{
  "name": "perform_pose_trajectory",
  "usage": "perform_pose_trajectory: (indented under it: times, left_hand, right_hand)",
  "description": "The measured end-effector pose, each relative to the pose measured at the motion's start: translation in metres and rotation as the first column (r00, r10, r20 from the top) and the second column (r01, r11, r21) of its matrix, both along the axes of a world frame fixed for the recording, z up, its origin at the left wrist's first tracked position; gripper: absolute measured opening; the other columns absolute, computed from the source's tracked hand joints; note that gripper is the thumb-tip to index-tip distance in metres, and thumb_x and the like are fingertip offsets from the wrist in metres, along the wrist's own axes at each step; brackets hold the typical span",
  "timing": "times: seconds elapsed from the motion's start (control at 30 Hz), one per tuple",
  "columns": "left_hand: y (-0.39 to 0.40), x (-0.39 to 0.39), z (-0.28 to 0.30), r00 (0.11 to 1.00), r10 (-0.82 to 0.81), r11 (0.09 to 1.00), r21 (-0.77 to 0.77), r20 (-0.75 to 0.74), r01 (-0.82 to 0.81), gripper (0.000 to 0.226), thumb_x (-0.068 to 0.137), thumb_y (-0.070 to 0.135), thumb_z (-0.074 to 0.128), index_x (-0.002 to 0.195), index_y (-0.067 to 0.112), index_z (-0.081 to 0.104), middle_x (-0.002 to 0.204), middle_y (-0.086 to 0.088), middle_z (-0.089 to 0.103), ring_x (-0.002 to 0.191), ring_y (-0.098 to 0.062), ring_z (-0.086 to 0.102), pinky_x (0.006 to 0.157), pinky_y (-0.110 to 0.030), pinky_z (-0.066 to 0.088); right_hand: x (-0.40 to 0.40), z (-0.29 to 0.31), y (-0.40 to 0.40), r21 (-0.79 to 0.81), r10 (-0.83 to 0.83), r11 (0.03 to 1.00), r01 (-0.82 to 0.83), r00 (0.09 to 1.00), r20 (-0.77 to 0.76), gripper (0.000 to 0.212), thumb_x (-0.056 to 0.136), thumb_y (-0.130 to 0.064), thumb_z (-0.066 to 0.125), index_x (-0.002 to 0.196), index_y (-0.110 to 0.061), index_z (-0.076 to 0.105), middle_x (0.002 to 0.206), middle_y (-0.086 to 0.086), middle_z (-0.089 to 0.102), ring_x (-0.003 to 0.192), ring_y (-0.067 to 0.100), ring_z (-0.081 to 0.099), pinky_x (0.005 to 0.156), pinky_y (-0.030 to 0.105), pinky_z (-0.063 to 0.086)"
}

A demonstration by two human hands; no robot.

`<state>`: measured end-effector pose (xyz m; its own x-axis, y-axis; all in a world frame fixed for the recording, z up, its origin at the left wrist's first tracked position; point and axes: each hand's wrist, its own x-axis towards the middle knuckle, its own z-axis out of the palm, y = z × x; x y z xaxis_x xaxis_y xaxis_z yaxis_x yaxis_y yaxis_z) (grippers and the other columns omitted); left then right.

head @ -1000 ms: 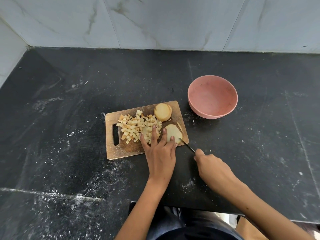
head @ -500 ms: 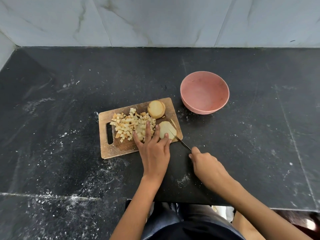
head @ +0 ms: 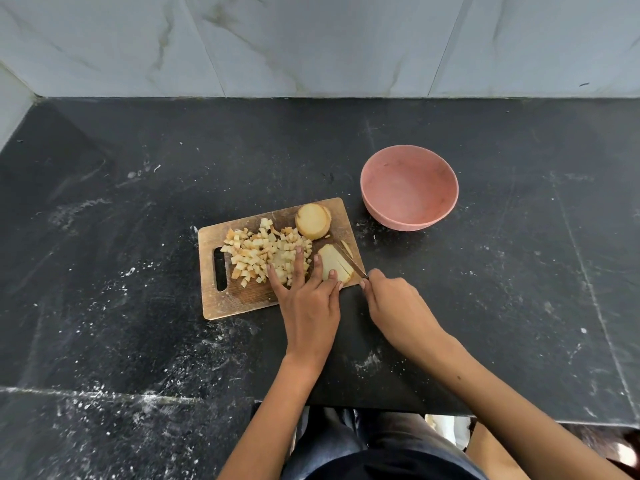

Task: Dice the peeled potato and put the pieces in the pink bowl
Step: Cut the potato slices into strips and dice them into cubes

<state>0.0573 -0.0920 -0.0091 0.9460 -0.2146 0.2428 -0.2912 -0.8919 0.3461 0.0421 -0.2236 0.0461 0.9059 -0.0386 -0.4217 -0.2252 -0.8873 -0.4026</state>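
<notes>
On black counter, left hand flat on potato slice; right hand grips knife.

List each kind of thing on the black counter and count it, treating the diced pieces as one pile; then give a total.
Cutting board: 1
Pink bowl: 1
Knife: 1
Pile of diced potato: 1
Uncut potato chunk: 1
Potato piece being sliced: 1
Total: 6

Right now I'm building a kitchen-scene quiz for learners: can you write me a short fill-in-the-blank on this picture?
1. The pink bowl holds ____ potato pieces so far.
2. The diced pieces lie on the ____ board.
3. The right hand grips a ____ cutting the potato slab.
4. The left hand steadies that slab with its ____.

Missing words: no; cutting; knife; fingertips
</notes>
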Motion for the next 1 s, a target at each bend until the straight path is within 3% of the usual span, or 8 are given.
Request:
perform_pose_trajectory:
  times: [0.27,0.47,0.63,0.7,0.77,0.87,1.0]
  left_hand:
    - [0.000,0.000,0.001,0.999,0.010,1.000,-0.013,-0.038,-0.010,0.009,0.087,0.019,0.069,0.090,0.017,0.077,0.120,-0.008,0.066,0.136,-0.033,0.038,0.112,-0.059,-0.001]
    - [0.004,0.003,0.001,0.999,0.004,0.999,-0.042,-0.050,-0.006,0.010,0.085,0.017,0.071,0.092,0.019,0.077,0.119,-0.008,0.066,0.135,-0.035,0.039,0.110,-0.066,0.009]
    - [0.002,0.003,0.001,0.999,0.010,1.000,-0.023,-0.043,-0.011,0.009,0.086,0.021,0.070,0.092,0.021,0.077,0.119,-0.005,0.067,0.136,-0.034,0.038,0.111,-0.061,0.003]
    - [0.002,0.003,0.000,0.999,0.016,1.000,-0.021,-0.043,-0.017,0.009,0.086,0.022,0.070,0.092,0.022,0.077,0.118,-0.004,0.067,0.137,-0.033,0.037,0.112,-0.059,0.000]
    - [0.002,0.003,-0.001,0.999,0.018,0.999,-0.028,-0.045,-0.019,0.009,0.085,0.022,0.071,0.092,0.023,0.077,0.118,-0.004,0.067,0.137,-0.032,0.036,0.113,-0.058,-0.002]
    - [0.003,0.003,-0.002,0.999,0.015,0.999,-0.037,-0.043,-0.016,0.009,0.084,0.022,0.072,0.092,0.023,0.077,0.118,-0.004,0.067,0.138,-0.031,0.036,0.113,-0.057,-0.003]
    - [0.003,0.002,-0.003,1.000,0.005,0.999,-0.053,-0.022,-0.006,0.008,0.084,0.022,0.072,0.090,0.022,0.077,0.115,-0.004,0.068,0.137,-0.032,0.038,0.113,-0.060,-0.001]
  right_hand:
    - [0.012,-0.018,0.015,-0.134,0.041,0.990,-0.048,0.998,-0.055,0.024,0.101,-0.016,0.031,0.122,-0.008,0.040,0.104,0.016,0.062,0.093,0.036,0.062,0.065,0.036,0.038]
    - [0.025,-0.019,0.028,-0.097,0.016,0.995,-0.023,0.997,-0.072,0.016,0.098,-0.012,0.033,0.109,-0.008,0.044,0.106,0.016,0.061,0.097,0.036,0.061,0.066,0.035,0.037]
    - [0.007,-0.019,0.016,-0.151,0.046,0.986,-0.066,0.990,-0.136,0.026,0.097,-0.008,0.032,0.122,-0.010,0.036,0.111,0.015,0.060,0.099,0.035,0.061,0.068,0.037,0.038]
    - [-0.015,-0.020,0.008,-0.163,0.048,0.984,-0.076,0.985,-0.166,0.010,0.098,-0.010,0.031,0.107,-0.016,0.033,0.106,0.013,0.061,0.094,0.034,0.061,0.066,0.037,0.038]
    - [-0.033,-0.020,0.003,-0.166,0.047,0.983,-0.079,0.981,-0.189,0.009,0.099,-0.009,0.031,0.096,-0.018,0.027,0.098,0.011,0.062,0.087,0.033,0.062,0.064,0.036,0.039]
    - [-0.042,-0.019,-0.004,-0.109,0.011,0.993,-0.034,0.979,-0.202,0.009,0.102,-0.018,0.028,0.094,-0.015,0.030,0.093,0.012,0.061,0.086,0.035,0.061,0.066,0.037,0.041]
    - [-0.029,-0.012,-0.010,0.101,-0.051,0.992,0.073,0.977,-0.205,0.027,0.104,-0.030,0.029,0.093,-0.011,0.044,0.090,0.014,0.062,0.080,0.030,0.059,0.071,0.036,0.045]
